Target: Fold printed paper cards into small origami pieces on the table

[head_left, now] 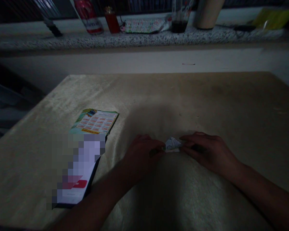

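Between my two hands is a small piece of folded paper (172, 144), pale with printed lines and a pointed top. My left hand (144, 150) pinches its left end between thumb and fingers. At the right end, the thumb and fingertips of my right hand (207, 147) close on the paper too. Both hands are low over the table, near its middle. Shadow hides part of the fingers and the paper's lower edge.
A lit phone (79, 179), partly blurred out, lies beside my left forearm. Beyond it lies a stack of printed leaflets (96, 121). The table (219, 106) ends at a wall. A stone sill (139, 40) above holds a red can (89, 16), a red bottle (112, 22) and a cup (180, 19).
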{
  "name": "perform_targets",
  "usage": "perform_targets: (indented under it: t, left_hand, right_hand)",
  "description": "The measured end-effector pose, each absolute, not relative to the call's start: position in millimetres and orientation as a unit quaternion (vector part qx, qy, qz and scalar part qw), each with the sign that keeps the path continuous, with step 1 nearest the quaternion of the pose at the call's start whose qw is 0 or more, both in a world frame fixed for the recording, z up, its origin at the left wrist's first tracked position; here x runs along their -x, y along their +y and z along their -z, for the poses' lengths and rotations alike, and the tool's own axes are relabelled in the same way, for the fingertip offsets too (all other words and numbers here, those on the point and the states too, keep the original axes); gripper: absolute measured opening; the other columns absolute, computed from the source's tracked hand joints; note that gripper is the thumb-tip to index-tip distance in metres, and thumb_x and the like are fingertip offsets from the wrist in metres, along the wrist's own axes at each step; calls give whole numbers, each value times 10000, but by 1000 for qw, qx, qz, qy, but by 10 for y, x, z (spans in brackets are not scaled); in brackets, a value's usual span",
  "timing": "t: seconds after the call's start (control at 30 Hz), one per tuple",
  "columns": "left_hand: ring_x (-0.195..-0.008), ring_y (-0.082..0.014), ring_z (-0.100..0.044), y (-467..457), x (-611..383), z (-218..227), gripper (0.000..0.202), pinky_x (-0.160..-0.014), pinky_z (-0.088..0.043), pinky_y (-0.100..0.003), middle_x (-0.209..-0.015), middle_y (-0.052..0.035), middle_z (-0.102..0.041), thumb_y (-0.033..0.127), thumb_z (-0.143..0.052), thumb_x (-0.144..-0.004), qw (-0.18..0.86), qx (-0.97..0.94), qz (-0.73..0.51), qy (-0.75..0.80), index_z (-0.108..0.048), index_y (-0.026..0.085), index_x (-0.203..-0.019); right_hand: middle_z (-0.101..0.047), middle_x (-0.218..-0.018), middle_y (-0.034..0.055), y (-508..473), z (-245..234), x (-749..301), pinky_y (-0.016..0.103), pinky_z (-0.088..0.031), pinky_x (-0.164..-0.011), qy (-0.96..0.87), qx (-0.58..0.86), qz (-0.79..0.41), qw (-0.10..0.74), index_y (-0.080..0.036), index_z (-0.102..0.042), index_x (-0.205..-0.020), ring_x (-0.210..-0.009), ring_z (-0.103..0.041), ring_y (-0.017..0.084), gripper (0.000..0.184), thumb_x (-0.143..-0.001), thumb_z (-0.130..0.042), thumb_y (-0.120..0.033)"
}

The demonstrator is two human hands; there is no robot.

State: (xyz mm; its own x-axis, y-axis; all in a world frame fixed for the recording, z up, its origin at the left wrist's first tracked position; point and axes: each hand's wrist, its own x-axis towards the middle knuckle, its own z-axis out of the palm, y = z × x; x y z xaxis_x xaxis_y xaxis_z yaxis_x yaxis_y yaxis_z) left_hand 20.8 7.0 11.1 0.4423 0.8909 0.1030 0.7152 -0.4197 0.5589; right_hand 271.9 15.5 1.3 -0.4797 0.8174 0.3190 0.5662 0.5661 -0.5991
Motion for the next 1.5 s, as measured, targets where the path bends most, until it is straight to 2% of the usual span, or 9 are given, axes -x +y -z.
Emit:
perform_targets:
  t: [0.13, 0.27, 0.47, 0.7, 0.87, 0.97, 1.17, 1.3, 1.5]
  left_hand:
    - [-782, -183, -679, 107, -165, -164, 184, -865, -489, -375, -819, 31, -778, 109, -718, -843, 245, -823, -182, 479, -774, 253, -943]
    - [-804, -197, -685, 106, -227, -126, 102, -862, -486, -381, -869, 6, -774, 207, -732, -858, 265, -787, -189, 525, -763, 222, -954]
    - [-834, -222, -651, 21, -358, -39, 126, -868, -469, -402, -881, -39, -733, 238, -600, -960, 184, -800, -170, 545, -712, 183, -940]
    - [-845, -254, -637, -26, -435, -40, 136, -830, -489, -429, -931, -86, -710, 199, -529, -999, 106, -827, -114, 541, -651, 154, -957]
    - [-833, -255, -634, -18, -455, -26, 125, -825, -495, -438, -914, -84, -700, 192, -515, -1007, 74, -834, -94, 538, -628, 157, -967]
    - [-836, -256, -631, -12, -451, -14, 153, -827, -497, -442, -913, -86, -692, 195, -488, -1019, 67, -840, -85, 532, -627, 158, -965]
    - [-833, -252, -615, -14, -431, 2, 143, -817, -492, -434, -922, -84, -676, 176, -498, -1007, 63, -846, -71, 525, -640, 163, -1013]
    - [-828, -241, -590, -19, -409, 22, 199, -769, -489, -393, -959, -82, -644, 171, -545, -985, 62, -856, -92, 505, -657, 202, -1146]
    - [-910, -232, -578, 6, -368, 9, 242, -805, -478, -372, -1031, -85, -638, 109, -553, -954, 101, -885, -122, 438, -704, 196, -1121]
  right_hand:
    - [-795, -918, 49, 156, 10, -2742, 334, -635, -708, -826, 421, -229, 297, -212, -730, -1090, -792, -759, 206, 218, -881, -701, -153]
    - [-807, -929, 53, 155, 0, -2729, 331, -637, -691, -807, 445, -250, 298, -206, -739, -1084, -771, -774, 208, 221, -871, -701, -161]
    - [-814, -818, 19, 150, -41, -2674, 360, -634, -704, -760, 513, -283, 281, -223, -759, -1036, -720, -778, 222, 199, -842, -720, -209]
    - [-802, -780, 22, 172, -14, -2662, 350, -614, -658, -734, 536, -313, 277, -227, -761, -985, -694, -767, 223, 157, -836, -719, -251]
    - [-767, -751, 26, 189, -20, -2633, 328, -564, -611, -739, 546, -291, 266, -219, -744, -835, -663, -727, 209, 32, -826, -733, -247]
    - [-747, -746, 25, 192, -38, -2625, 320, -539, -608, -746, 544, -287, 256, -212, -728, -781, -668, -708, 202, 56, -831, -733, -238]
    - [-749, -795, 39, 172, -22, -2628, 339, -527, -660, -784, 505, -263, 246, -209, -746, -824, -708, -681, 201, 73, -852, -690, -170]
    - [-726, -784, 43, 170, -5, -2627, 347, -515, -677, -813, 476, -236, 237, -203, -739, -830, -729, -658, 204, 137, -880, -638, -127]
    - [-683, -939, 74, 178, -20, -2706, 369, -525, -774, -859, 429, -194, 201, -209, -768, -978, -862, -648, 220, 148, -941, -627, -185]
